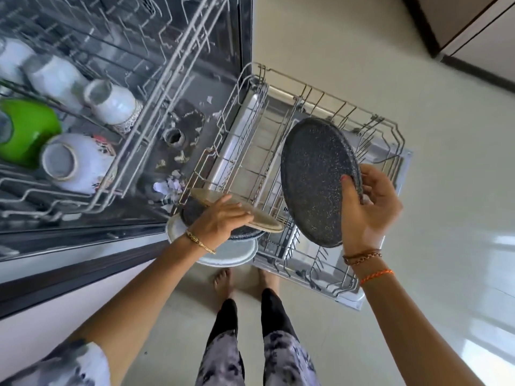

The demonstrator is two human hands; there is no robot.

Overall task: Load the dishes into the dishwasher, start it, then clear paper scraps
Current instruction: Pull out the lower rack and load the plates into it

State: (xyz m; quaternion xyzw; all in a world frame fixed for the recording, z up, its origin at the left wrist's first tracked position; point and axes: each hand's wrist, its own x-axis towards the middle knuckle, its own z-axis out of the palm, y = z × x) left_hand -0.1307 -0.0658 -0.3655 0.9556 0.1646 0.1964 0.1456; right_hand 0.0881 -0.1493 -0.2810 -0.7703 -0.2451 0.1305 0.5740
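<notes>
Loading is judged partly done. The upper rack at the upper left of the frame is already stocked with white cups, a green bowl and a patterned bowl. The lower rack, pulled out at centre right, is seen bare of dishes. Starting the machine is not yet done, and paper scraps are seen on the tub floor at centre.

A dark speckled plate is held tilted above the lower rack, pinched at its right rim by the right hand, thumb on its face. A stack of plates, at lower centre beside the rack's near-left corner, is gripped by the left hand, fingers curled over the top tan plate.
</notes>
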